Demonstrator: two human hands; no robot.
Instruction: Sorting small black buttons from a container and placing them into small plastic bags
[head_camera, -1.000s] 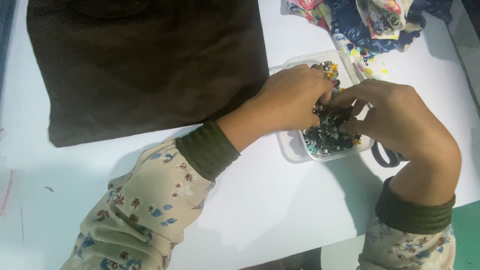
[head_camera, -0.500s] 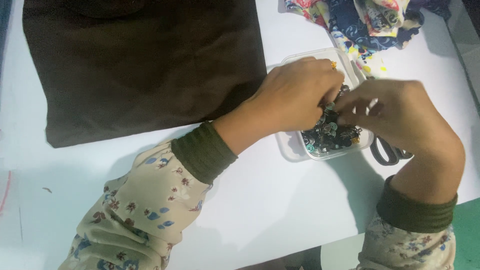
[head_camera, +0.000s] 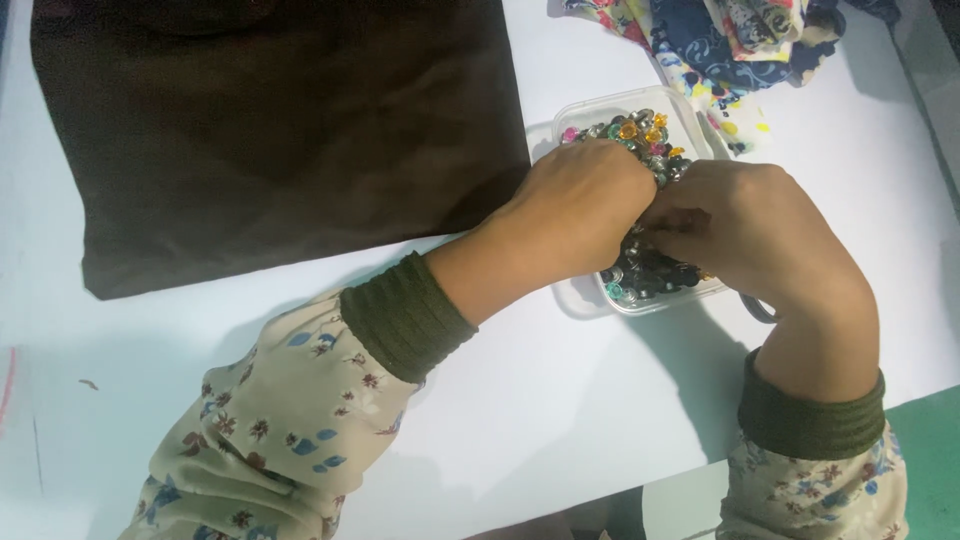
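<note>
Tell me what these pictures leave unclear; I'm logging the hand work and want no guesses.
Head view:
- Fingertips of left hand and right hand: curled under, so any grip is hidden.
- Middle of clear box: covered by both hands.
- Beads: too small to identify.
- Patterned fabric: cut off by top edge.

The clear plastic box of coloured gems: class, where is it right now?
In the head view, the clear plastic box sits right of centre on the white table, under both hands, beside the dark brown cloth.

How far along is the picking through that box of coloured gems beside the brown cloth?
Done: nothing shows on the flat dark brown cloth. In hand: the left hand and right hand meet over the clear plastic box of coloured gem studs. Left: the box looks full; whether either holds a stud is hidden.
</note>
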